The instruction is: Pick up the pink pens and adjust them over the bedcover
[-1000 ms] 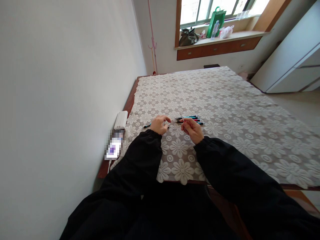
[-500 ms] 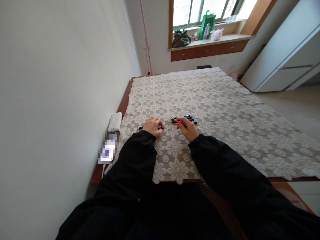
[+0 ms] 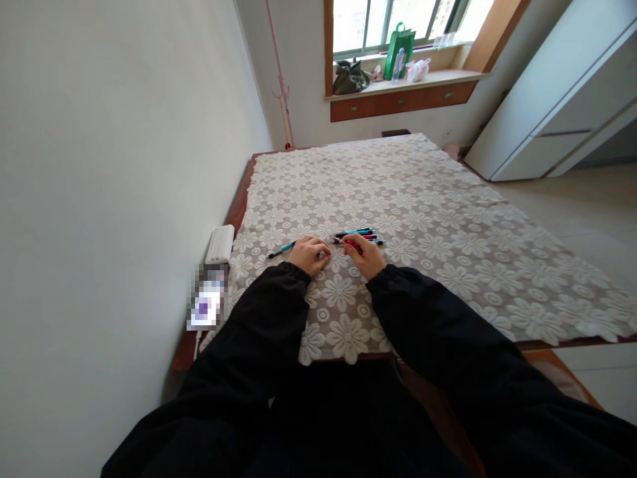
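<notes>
My left hand (image 3: 309, 255) rests palm down on the lace tablecloth, its fingers loosely curved with a gap to the thumb. I see nothing held in it. A teal and black pen (image 3: 281, 250) lies slanted on the cloth just left of that hand, its right end meeting or passing behind the hand. My right hand (image 3: 367, 256) pinches a red pen (image 3: 352, 245) whose pale, thin end points left toward my left hand. Behind the right hand lies a small group of pens (image 3: 361, 232), teal, black and red, side by side and partly covered by the fingers.
The floral lace tablecloth (image 3: 423, 232) covers a dark wooden table along a white wall. A white power bank (image 3: 219, 244) and a lit phone (image 3: 206, 302) with a cable lie at the left edge. Bags and a bottle (image 3: 397, 66) stand on the windowsill.
My left hand has shifted right along the cloth, so more of the teal and black pen shows beside it. The right hand still pinches the red pen. The camera view has turned slightly right.
</notes>
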`<state>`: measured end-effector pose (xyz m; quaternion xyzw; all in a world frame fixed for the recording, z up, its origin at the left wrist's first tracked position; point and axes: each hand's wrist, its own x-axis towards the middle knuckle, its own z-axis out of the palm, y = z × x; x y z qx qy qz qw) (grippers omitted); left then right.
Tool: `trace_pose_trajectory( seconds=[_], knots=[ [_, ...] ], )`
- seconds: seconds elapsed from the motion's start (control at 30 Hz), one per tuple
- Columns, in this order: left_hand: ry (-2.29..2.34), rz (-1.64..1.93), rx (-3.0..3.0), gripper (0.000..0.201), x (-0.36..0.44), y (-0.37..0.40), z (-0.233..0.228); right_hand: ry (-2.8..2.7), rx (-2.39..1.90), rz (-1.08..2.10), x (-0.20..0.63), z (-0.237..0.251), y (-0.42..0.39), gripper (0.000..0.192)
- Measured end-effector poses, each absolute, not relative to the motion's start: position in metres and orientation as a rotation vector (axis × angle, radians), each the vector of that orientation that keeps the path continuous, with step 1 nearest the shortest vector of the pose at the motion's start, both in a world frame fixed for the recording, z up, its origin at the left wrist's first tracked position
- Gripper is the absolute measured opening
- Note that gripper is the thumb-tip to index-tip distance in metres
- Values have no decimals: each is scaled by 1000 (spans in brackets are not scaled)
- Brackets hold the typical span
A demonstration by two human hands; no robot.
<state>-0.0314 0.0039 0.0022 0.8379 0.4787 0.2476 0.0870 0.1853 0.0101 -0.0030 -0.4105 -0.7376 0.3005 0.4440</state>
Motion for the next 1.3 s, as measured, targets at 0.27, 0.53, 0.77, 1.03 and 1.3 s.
trace_pose_trajectory(
  seconds=[0.27,0.53,0.77,1.03,1.3],
  knots=[
    [1682,1023,2299,10,-37,8,5,-1975,-1182,475,191,2,11,23],
    [1589,1106,2345,10,-36,4,8,-2051,-1239,441,192,2,11,21],
    [1618,1063,2332,10,-33,1,14,-2095,-1226,428,192,0,12,23],
    [1499,1097,2389,8,-33,2,9,-2137,-1239,380,192,-4,13,25],
    [1459,1080,2439,6,-33,3,7,-2205,-1110,445,190,-7,11,28]
  ],
)
